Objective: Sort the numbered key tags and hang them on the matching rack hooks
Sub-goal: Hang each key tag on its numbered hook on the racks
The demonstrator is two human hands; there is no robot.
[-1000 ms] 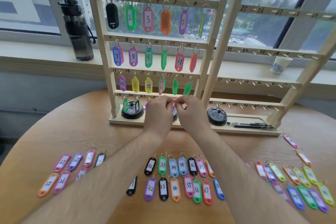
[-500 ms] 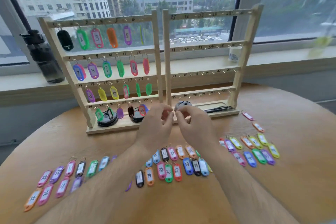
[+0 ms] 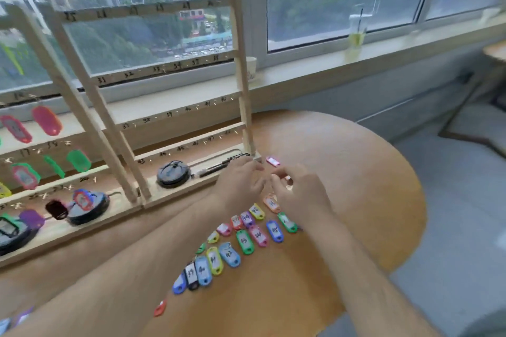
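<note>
L hand (image 3: 241,182) & R hand (image 3: 299,193) are close together over the surface (image 3: 356,172), just off the R end of the R rack (image 3: 241,82). Fingers on both are curled, tips nearly meeting. With the blur, can't tell if either pinches anything.

Loose tags (image 3: 245,241) lie in rough rows on the surface at 6 o'clock from the hands, running down toward 7, partly under the R wrist. Nos. are handwritten, approx. 39–40s where legible. One pink tag (image 3: 273,161) sits alone at 12 o'clock from the R hand, just beside the rack's base corner. One red tag (image 3: 160,308) lies apart, further toward 7.

R rack's numbered rungs carry hooks w/o tags. On its base are a black disc (image 3: 173,174) and pens (image 3: 221,164), at 9 o'clock from the L hand. L rack (image 3: 63,232), far toward 9, has hung tags (image 3: 78,160) in red, green etc.

On the sill are a paper cup (image 3: 251,68) and a drink cup (image 3: 357,31), at 12–1 o'clock.
</note>
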